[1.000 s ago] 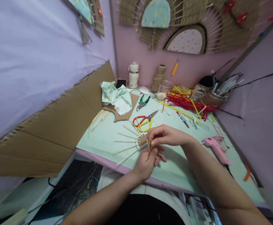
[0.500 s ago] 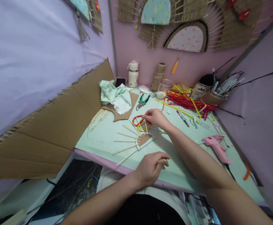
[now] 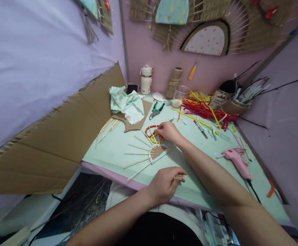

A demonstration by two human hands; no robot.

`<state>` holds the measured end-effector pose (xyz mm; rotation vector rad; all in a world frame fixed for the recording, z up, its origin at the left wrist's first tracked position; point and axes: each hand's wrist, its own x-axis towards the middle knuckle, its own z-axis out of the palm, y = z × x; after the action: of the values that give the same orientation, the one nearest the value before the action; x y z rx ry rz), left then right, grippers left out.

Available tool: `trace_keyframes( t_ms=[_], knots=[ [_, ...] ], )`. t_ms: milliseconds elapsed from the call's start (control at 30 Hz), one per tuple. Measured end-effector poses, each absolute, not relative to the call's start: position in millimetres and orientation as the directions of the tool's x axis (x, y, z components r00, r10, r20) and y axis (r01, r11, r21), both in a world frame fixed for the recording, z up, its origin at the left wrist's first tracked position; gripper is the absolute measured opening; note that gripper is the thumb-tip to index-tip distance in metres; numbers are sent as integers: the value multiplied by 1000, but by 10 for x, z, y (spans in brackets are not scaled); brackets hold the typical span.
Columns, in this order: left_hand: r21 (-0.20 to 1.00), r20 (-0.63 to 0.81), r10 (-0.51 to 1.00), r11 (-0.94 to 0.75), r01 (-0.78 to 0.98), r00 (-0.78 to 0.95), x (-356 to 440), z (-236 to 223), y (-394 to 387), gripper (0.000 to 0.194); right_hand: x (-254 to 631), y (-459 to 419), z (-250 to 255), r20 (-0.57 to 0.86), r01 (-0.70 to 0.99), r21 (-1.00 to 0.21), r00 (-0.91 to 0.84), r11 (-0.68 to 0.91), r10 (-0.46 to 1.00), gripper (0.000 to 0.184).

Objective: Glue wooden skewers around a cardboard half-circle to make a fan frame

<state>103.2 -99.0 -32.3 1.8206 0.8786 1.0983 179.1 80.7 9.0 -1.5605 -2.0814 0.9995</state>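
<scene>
A cardboard half-circle (image 3: 158,153) with a white edge lies on the table, and thin wooden sticks (image 3: 138,153) fan out from its curved side. Over the far side of the fan, my right hand (image 3: 171,132) pinches one of the sticks near its outer end. Under these fingers are scissors (image 3: 151,129) with a red and a yellow handle loop, partly covered by the hand. My left hand (image 3: 164,185) is closed around a few short wooden sticks (image 3: 179,178) close to the table's front edge. Only the ends of those sticks show.
Green-handled pruning shears (image 3: 156,110), crumpled fabric (image 3: 127,104) and loose sticks (image 3: 110,128) lie beyond the fan. Red pipe cleaners (image 3: 205,111) and a pink glue gun (image 3: 237,162) are on the right. A large cardboard sheet (image 3: 61,136) leans at left.
My right hand has shifted very slightly at the far side of the fan, still pinching a stick. My left hand stays nearly where it was. The camera view has moved a little.
</scene>
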Motion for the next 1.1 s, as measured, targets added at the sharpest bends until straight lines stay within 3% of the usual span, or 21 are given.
trace_keyframes(
  t_ms=[300,667,1100],
  knots=[
    [888,347,854,-432,157,388,1028,-330,-986,42,1786,775,142,-146,748,-642,-337,170,930,14],
    [880,340,852,-438,187,398,1034,-338,-982,46,1865,732,387,-177,871,-356,-418,338,891,22],
    [877,346,850,-444,186,398,1031,-320,-987,39,1797,736,313,-222,876,-286,-455,388,862,24]
  ],
)
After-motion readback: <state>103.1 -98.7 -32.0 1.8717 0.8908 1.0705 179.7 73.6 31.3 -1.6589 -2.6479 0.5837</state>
